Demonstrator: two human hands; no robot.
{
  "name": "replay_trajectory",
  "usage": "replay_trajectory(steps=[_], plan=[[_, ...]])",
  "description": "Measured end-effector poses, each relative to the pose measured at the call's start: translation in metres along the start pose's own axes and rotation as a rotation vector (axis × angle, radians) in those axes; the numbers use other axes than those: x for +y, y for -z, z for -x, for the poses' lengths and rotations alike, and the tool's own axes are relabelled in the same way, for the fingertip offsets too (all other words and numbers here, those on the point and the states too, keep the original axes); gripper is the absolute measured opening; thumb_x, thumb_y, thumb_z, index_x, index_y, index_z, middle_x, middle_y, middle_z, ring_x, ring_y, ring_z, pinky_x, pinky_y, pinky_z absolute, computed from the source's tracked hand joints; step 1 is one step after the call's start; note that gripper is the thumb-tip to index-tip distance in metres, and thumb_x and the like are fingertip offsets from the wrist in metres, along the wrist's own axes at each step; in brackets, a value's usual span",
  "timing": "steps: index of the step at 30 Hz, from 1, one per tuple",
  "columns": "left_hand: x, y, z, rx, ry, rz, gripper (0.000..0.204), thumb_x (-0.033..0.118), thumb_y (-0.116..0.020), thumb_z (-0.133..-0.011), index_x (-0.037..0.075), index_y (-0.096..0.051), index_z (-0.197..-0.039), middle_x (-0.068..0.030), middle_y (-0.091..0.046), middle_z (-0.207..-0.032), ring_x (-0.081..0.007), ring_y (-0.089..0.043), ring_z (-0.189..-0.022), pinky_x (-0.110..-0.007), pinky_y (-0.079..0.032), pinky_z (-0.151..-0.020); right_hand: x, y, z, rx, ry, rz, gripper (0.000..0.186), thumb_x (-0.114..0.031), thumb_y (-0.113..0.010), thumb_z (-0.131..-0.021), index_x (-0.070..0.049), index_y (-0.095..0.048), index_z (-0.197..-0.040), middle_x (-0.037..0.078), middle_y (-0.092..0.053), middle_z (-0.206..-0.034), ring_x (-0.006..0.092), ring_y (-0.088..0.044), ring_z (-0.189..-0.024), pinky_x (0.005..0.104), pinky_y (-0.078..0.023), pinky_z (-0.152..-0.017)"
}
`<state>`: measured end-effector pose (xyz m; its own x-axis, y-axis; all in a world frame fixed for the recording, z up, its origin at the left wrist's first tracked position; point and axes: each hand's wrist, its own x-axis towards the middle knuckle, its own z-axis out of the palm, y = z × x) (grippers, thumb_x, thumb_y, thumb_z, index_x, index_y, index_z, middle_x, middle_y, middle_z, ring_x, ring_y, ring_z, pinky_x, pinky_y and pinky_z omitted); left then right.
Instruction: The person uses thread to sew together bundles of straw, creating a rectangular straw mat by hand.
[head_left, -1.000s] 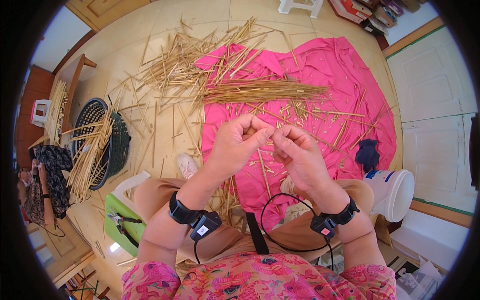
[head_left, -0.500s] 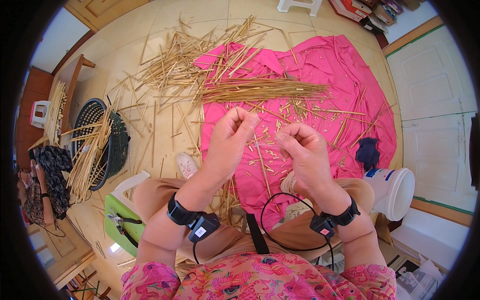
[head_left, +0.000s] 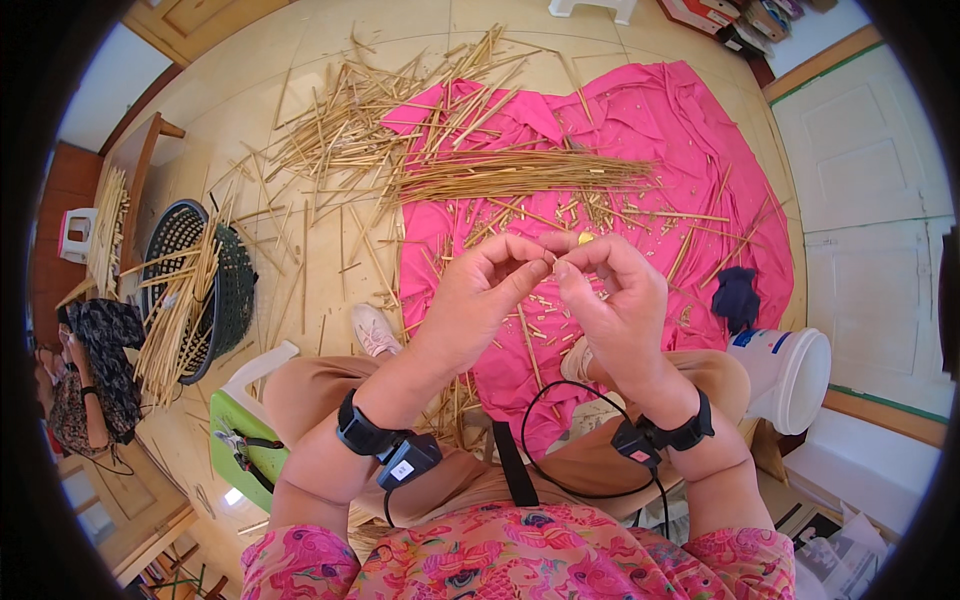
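Above the pink cloth (head_left: 690, 120), my left hand (head_left: 487, 295) and my right hand (head_left: 618, 290) meet fingertip to fingertip. Thumb and forefinger are pinched together on each. Whatever they hold is too small to make out. A small yellow thing (head_left: 585, 238) shows at the top of my right hand's fingers; its kind is unclear. Just beyond my hands, a long bundle of straw-coloured stalks (head_left: 525, 178) lies crosswise on the cloth. Short cut pieces of stalk (head_left: 568, 212) are scattered between the bundle and my hands.
A dark plastic basket (head_left: 234, 300) of stalks stands at left, near another person's arm (head_left: 95, 415). Pliers (head_left: 245, 440) rest on a green stool (head_left: 228, 405). Loose stalks (head_left: 335, 125) cover the far floor. At right are a navy cloth item (head_left: 736, 298) and a white bucket (head_left: 795, 375).
My hands, apart before, have come together at the fingertips. The left has moved right and slightly down, the right slightly up. The yellow thing now shows by the right fingers.
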<state>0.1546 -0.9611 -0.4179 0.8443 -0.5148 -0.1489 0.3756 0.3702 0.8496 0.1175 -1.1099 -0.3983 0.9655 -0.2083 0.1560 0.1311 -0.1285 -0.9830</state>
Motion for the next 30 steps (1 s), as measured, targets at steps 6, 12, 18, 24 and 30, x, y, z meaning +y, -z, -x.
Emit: replay_trajectory(steps=[6, 12, 18, 24, 30], plan=[[-0.0049, 0.0044, -0.0005, 0.023, 0.042, -0.023, 0.014, 0.008, -0.063, -0.091, 0.001, -0.065, -0.102, -0.0034, -0.066, -0.102, -0.0073, -0.058, -0.090, -0.023, -0.047, -0.080, -0.0001, -0.0003, -0.0004, 0.032, -0.077, 0.015, 0.006, -0.001, -0.066, -0.080, 0.001, -0.060, -0.080, 0.009, -0.070, -0.089, 0.0097, -0.065, -0.074, 0.0253, -0.054, -0.063], [-0.0059, 0.0044, -0.0010, 0.033, 0.047, -0.129, 0.014, 0.008, -0.065, -0.089, -0.001, -0.067, -0.100, -0.0015, -0.067, -0.091, -0.0060, -0.058, -0.083, -0.021, -0.047, -0.073, -0.0016, 0.0006, -0.0010, 0.039, -0.074, 0.054, 0.005, 0.000, -0.065, -0.079, 0.001, -0.060, -0.079, 0.009, -0.070, -0.086, 0.0106, -0.065, -0.070, 0.0252, -0.054, -0.063], [-0.0057, 0.0073, -0.0014, 0.019, 0.091, -0.141, 0.012, 0.002, -0.061, -0.090, 0.000, -0.066, -0.101, -0.0109, -0.065, -0.115, -0.0119, -0.061, -0.097, -0.027, -0.049, -0.087, -0.0031, 0.0002, -0.0018, 0.039, -0.088, 0.028, 0.005, 0.001, -0.065, -0.079, 0.002, -0.060, -0.079, 0.010, -0.070, -0.086, 0.0113, -0.066, -0.071, 0.0255, -0.055, -0.065], [-0.0069, 0.0059, -0.0013, 0.043, 0.052, -0.152, 0.015, 0.010, -0.066, -0.089, -0.001, -0.068, -0.100, -0.0011, -0.067, -0.090, -0.0057, -0.058, -0.081, -0.021, -0.047, -0.072, -0.0025, 0.0004, -0.0024, 0.040, -0.085, 0.027, 0.005, 0.001, -0.065, -0.079, 0.003, -0.061, -0.081, 0.011, -0.070, -0.086, 0.0117, -0.067, -0.071, 0.0252, -0.056, -0.065], [-0.0095, 0.0069, -0.0027, 0.035, 0.029, -0.159, 0.015, 0.010, -0.067, -0.089, 0.000, -0.068, -0.099, -0.0009, -0.067, -0.089, -0.0054, -0.058, -0.081, -0.021, -0.047, -0.073, -0.0043, 0.0007, -0.0031, 0.031, -0.090, 0.046, 0.005, 0.000, -0.065, -0.080, 0.003, -0.061, -0.080, 0.011, -0.070, -0.086, 0.0117, -0.067, -0.071, 0.0253, -0.056, -0.065]])
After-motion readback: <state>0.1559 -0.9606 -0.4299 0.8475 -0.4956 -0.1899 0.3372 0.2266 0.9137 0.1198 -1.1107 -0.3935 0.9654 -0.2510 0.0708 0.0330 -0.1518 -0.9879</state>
